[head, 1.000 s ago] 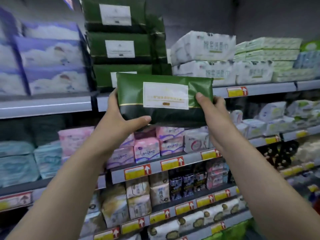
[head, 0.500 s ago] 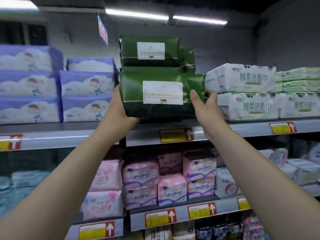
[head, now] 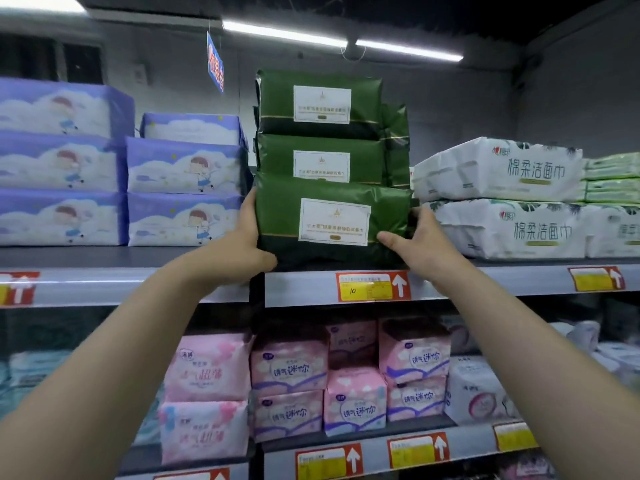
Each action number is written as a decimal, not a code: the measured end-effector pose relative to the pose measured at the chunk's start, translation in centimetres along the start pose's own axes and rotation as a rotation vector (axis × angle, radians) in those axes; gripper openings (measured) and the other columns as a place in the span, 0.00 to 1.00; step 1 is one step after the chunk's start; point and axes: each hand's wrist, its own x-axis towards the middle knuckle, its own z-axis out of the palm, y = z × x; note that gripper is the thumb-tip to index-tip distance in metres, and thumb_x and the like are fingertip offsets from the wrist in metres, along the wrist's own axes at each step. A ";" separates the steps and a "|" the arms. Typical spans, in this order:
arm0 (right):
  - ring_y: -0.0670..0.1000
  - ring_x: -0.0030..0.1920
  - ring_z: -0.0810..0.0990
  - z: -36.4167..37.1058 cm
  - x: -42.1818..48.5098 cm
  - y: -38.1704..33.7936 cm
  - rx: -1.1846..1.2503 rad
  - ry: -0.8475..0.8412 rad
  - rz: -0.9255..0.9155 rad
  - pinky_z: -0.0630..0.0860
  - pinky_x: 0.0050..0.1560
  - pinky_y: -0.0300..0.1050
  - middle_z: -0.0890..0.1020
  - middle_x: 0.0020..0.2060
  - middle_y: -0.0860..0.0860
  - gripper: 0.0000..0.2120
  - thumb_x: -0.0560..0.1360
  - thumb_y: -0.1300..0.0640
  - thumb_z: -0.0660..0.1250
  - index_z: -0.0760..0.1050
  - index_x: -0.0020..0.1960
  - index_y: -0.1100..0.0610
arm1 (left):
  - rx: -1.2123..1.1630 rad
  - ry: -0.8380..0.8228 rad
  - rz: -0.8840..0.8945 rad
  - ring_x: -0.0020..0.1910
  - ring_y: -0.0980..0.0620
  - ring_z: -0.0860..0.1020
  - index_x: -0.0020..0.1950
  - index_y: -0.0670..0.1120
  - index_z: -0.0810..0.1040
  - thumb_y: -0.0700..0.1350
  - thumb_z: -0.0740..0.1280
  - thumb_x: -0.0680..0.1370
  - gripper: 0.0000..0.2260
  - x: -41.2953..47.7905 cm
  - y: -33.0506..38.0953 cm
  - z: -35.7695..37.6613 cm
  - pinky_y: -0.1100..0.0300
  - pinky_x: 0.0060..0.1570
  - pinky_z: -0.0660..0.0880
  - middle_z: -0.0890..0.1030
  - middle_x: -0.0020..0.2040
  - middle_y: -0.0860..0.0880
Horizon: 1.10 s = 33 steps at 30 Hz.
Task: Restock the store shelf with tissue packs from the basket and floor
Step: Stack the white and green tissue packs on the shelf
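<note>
A dark green tissue pack [head: 284, 216] with a white label stands at the front of the top shelf [head: 485, 282], in front of a stack of matching green packs [head: 277, 109]. My left hand [head: 247, 245] grips its left end, thumb under the lower corner. My right hand [head: 414, 240] grips its right end, thumb on the front face near the label. Whether the pack's base rests on the shelf I cannot tell. No basket or floor is in view.
Purple-and-white packs [head: 183, 188] fill the top shelf to the left. White packs [head: 498, 199] lie stacked right of the green ones. Pink packs [head: 289, 372] fill the shelf below. Yellow-and-red price tags [head: 372, 287] run along the shelf edges.
Both hands have carried the green pack up and forward, from chest height below the top shelf to its front edge, right in front of the green stack. The camera has tilted upward.
</note>
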 end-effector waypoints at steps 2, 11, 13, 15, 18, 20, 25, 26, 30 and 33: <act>0.53 0.61 0.75 -0.1 -0.1 0.0 -0.017 0.025 -0.010 0.72 0.61 0.46 0.75 0.64 0.55 0.29 0.75 0.52 0.71 0.63 0.69 0.59 | -0.002 -0.058 -0.003 0.65 0.48 0.73 0.75 0.62 0.32 0.49 0.69 0.67 0.51 -0.1 0.1 -0.1 0.52 0.66 0.70 0.70 0.69 0.49; 0.55 0.65 0.71 -0.7 -0.1 -1.0 -0.300 -0.103 -0.034 0.66 0.55 0.41 0.70 0.69 0.56 0.36 0.75 0.52 0.71 0.52 0.72 0.59 | 0.075 0.169 0.029 0.61 0.48 0.73 0.76 0.47 0.41 0.46 0.74 0.74 0.45 1.3 -0.1 1.1 0.57 0.62 0.67 0.68 0.67 0.48; 0.56 0.65 0.71 -0.1 0.4 -1.1 -0.325 -0.081 -0.018 0.65 0.54 0.41 0.71 0.67 0.57 0.34 0.75 0.52 0.71 0.53 0.70 0.60 | 0.072 0.175 0.022 0.56 0.50 0.72 0.74 0.46 0.45 0.44 0.75 0.73 0.43 1.7 0.2 1.0 0.58 0.57 0.68 0.68 0.62 0.50; 0.57 0.64 0.72 0.6 0.5 -0.9 -0.386 -0.065 -0.013 0.66 0.52 0.41 0.72 0.65 0.58 0.34 0.74 0.52 0.72 0.54 0.67 0.61 | 0.098 0.185 0.031 0.56 0.51 0.70 0.73 0.45 0.48 0.43 0.76 0.72 0.42 2.0 0.5 1.2 0.59 0.55 0.67 0.66 0.60 0.50; 0.57 0.63 0.73 0.6 0.6 -0.3 -0.390 -0.058 -0.010 0.67 0.52 0.42 0.73 0.65 0.58 0.34 0.73 0.51 0.73 0.56 0.66 0.61 | 0.131 0.220 0.047 0.55 0.51 0.70 0.72 0.45 0.50 0.45 0.77 0.70 0.42 1.8 0.5 1.3 0.59 0.54 0.67 0.66 0.58 0.52; 0.55 0.64 0.72 0.0 0.5 0.0 -0.319 -0.084 0.003 0.68 0.54 0.42 0.73 0.66 0.56 0.34 0.73 0.50 0.73 0.57 0.69 0.60 | 0.126 0.213 0.045 0.54 0.52 0.71 0.72 0.45 0.52 0.49 0.76 0.70 0.41 1.4 0.2 1.1 0.60 0.54 0.67 0.67 0.58 0.54; 0.58 0.66 0.72 0.2 -0.5 -0.2 -0.311 -0.046 -0.002 0.67 0.54 0.44 0.73 0.67 0.57 0.30 0.77 0.45 0.66 0.58 0.70 0.59 | 0.216 0.184 -0.006 0.58 0.44 0.75 0.72 0.42 0.53 0.55 0.71 0.74 0.36 0.3 0.8 0.7 0.58 0.52 0.67 0.73 0.58 0.47; 0.59 0.64 0.73 0.6 -0.8 -0.4 -0.346 -0.019 -0.002 0.67 0.52 0.44 0.73 0.65 0.59 0.28 0.77 0.45 0.65 0.59 0.68 0.61 | 0.270 0.186 -0.013 0.59 0.42 0.76 0.71 0.41 0.53 0.54 0.70 0.75 0.35 0.0 1.0 0.9 0.57 0.50 0.68 0.75 0.60 0.44; 0.61 0.60 0.75 1.3 -2.2 -0.7 -0.409 0.050 -0.012 0.72 0.50 0.48 0.76 0.61 0.61 0.26 0.78 0.45 0.64 0.62 0.65 0.63 | 0.417 0.178 -0.053 0.61 0.38 0.75 0.76 0.40 0.48 0.55 0.65 0.78 0.37 -1.6 1.9 2.3 0.48 0.59 0.71 0.74 0.66 0.38; 0.61 0.66 0.70 1.4 -4.0 -0.2 -0.433 0.080 -0.087 0.71 0.63 0.54 0.71 0.67 0.62 0.33 0.78 0.45 0.64 0.58 0.73 0.62 | 0.499 0.193 -0.093 0.76 0.41 0.59 0.77 0.39 0.35 0.59 0.61 0.79 0.44 -2.7 2.3 3.7 0.42 0.73 0.51 0.56 0.78 0.38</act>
